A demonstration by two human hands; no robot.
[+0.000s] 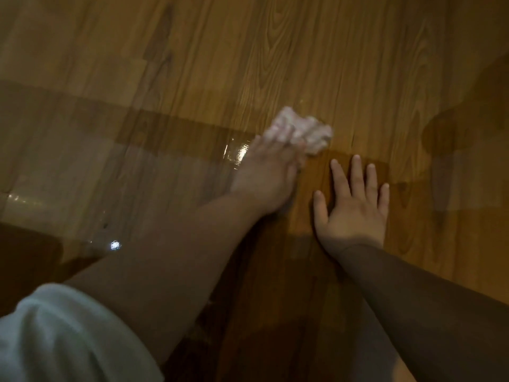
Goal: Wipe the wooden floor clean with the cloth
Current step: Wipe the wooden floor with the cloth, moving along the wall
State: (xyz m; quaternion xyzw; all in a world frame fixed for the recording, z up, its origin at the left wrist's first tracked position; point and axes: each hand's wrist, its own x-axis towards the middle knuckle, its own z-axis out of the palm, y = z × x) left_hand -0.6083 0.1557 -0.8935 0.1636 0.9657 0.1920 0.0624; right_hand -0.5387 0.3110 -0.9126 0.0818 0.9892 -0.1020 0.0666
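Your left hand point(265, 177) grips the cloth point(303, 130), wadded on the floor point(275, 51) just ahead of your right hand point(352, 205), which lies flat, fingers spread. The cloth looks soft, light and limp, so hold it bunched under the palm. The wet patch point(237, 153) beside it looks slippery.

The cloth point(303, 130) is a small, pale pinkish-white wad, crumpled and blurred, held against the wooden floor point(275, 51) by the fingers of the left hand point(265, 177). The floor is glossy brown planks with dark grain, shining wet just left of the cloth
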